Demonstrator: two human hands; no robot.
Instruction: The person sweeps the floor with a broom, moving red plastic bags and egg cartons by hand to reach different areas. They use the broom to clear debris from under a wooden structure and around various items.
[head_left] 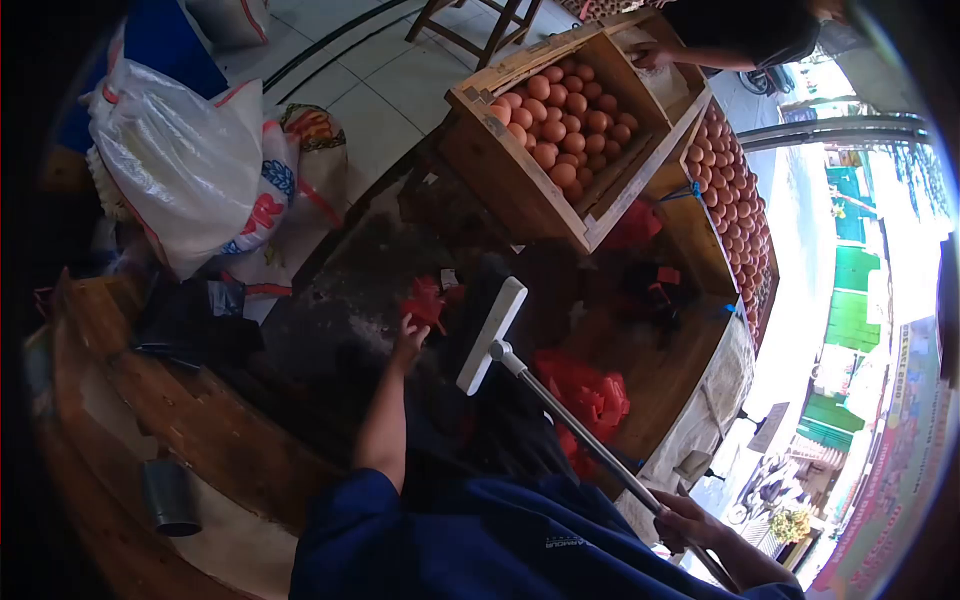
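Observation:
My right hand [683, 521] is wrapped round the grey metal handle of a broom [590, 440], near its lower right end. The broom's white head [492, 337] is raised in mid-view, with dark bristles on its far left side. My left hand [410, 338] reaches forward over the dark, dusty floor, its fingers closed on a crumpled red plastic bag [424, 300]. Part of the grip is too dim to see well. More red plastic bags [590, 395] lie bunched up to the right of the broom head.
A wooden crate [585, 225] of brown eggs [570, 115] stands ahead, beside a larger bin of eggs [728, 200]. Another person's hand [652, 55] is at the crate's far compartment. White sacks [180, 160] stand at left, above a wooden bin with a metal cup [170, 497].

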